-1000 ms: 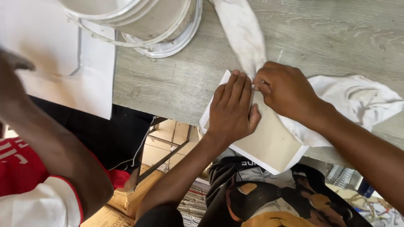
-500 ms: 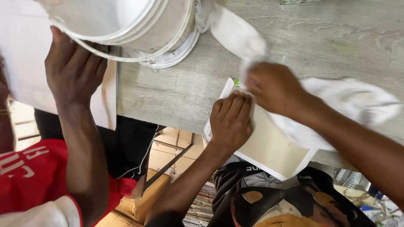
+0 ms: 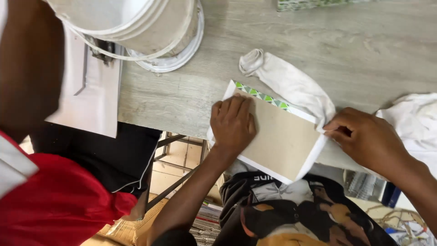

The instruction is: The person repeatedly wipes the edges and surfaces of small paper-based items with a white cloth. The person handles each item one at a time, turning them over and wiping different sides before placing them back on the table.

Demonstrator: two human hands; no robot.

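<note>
Cardboard panel (image 3: 277, 132) runs lengthwise from left hand (image 3: 233, 124) rightward

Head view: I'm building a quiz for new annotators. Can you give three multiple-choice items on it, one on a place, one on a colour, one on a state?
1. Where does the left hand rest?
A. flat on the brown board
B. in the bucket
C. on the floor

2. What colour is the bucket?
A. blue
B. white
C. black

3. What is the right hand doing?
A. lying open and idle
B. pinching the white paper flap at the board's edge
C. gripping the bucket

Answers: 1 A, palm pressed on it; 2 B, pale walls and rim; 3 B, fingertips closed on the fold.
</note>
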